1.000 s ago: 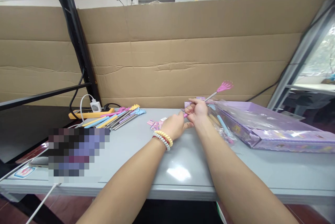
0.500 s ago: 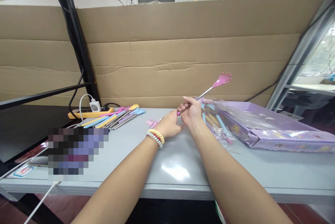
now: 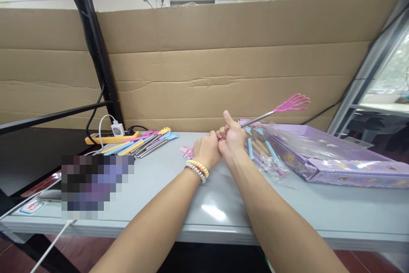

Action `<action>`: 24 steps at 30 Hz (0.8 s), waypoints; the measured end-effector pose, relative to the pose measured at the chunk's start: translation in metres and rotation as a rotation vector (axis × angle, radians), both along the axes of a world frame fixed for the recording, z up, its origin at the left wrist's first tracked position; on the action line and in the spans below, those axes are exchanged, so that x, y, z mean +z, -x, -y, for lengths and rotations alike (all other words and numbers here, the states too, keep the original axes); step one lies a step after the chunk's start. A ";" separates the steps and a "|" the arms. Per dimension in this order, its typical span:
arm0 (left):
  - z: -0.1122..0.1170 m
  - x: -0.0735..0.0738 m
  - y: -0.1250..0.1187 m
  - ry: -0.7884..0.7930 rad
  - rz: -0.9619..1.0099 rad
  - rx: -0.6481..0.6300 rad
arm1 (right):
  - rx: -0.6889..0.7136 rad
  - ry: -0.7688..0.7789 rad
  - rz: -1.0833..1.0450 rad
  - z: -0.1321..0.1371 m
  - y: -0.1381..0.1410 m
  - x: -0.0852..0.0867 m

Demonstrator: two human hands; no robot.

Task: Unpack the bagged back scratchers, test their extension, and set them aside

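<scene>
A pink back scratcher [image 3: 291, 103] with a hand-shaped head and a metal rod points to the right above the table. My right hand [image 3: 232, 139] is closed around its rod, thumb sticking up. Pressed against it, my left hand [image 3: 207, 148] is closed at the handle end, which the fingers hide. Beyond my left wrist lies a small pink printed card [image 3: 187, 152], partly covered by that hand. To the right of my right hand, several back scratchers in clear plastic wrap [image 3: 266, 153] rest on the table.
A purple open box [image 3: 338, 166] with clear plastic inside stands at the right. Several unwrapped back scratchers [image 3: 143, 143] lie at the left beside a yellow power strip [image 3: 110, 138]. Cardboard [image 3: 223, 60] walls the back. A white cable [image 3: 53, 245] hangs over the front edge.
The back scratcher's pink head has moved right and slightly down, tilting lower, and more of its rod shows. My left hand has shifted right, against my right hand, whose thumb has lifted.
</scene>
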State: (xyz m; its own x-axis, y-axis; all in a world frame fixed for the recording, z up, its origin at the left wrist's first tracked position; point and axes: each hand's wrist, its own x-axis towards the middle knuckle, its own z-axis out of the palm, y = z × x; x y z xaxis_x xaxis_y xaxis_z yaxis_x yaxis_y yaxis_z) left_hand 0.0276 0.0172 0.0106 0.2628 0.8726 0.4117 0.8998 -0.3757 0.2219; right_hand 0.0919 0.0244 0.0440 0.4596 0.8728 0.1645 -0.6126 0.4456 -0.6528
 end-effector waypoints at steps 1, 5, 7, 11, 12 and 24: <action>0.001 0.000 -0.001 0.018 -0.003 0.007 | -0.009 0.017 0.001 -0.001 0.000 0.000; 0.002 0.003 -0.003 0.027 -0.001 -0.034 | -0.057 0.064 -0.029 -0.003 -0.001 0.003; 0.003 0.005 -0.004 0.028 0.003 -0.050 | -0.078 0.076 -0.034 -0.003 -0.001 0.005; 0.002 0.008 -0.003 0.064 0.018 -0.084 | -0.074 0.071 -0.018 -0.001 0.000 0.007; 0.001 0.009 -0.003 0.072 0.029 -0.095 | -0.065 0.066 -0.021 -0.001 -0.001 0.007; -0.015 0.017 0.025 0.712 0.340 -0.331 | 0.186 0.037 0.021 0.004 0.009 0.006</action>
State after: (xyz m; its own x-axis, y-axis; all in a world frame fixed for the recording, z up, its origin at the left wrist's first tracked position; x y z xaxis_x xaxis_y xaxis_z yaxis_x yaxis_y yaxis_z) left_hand 0.0031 0.0317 0.0279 0.5115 0.8530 -0.1032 0.6099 -0.2759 0.7429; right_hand 0.0834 0.0203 0.0502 0.2868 0.9479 0.1387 -0.6680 0.3017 -0.6803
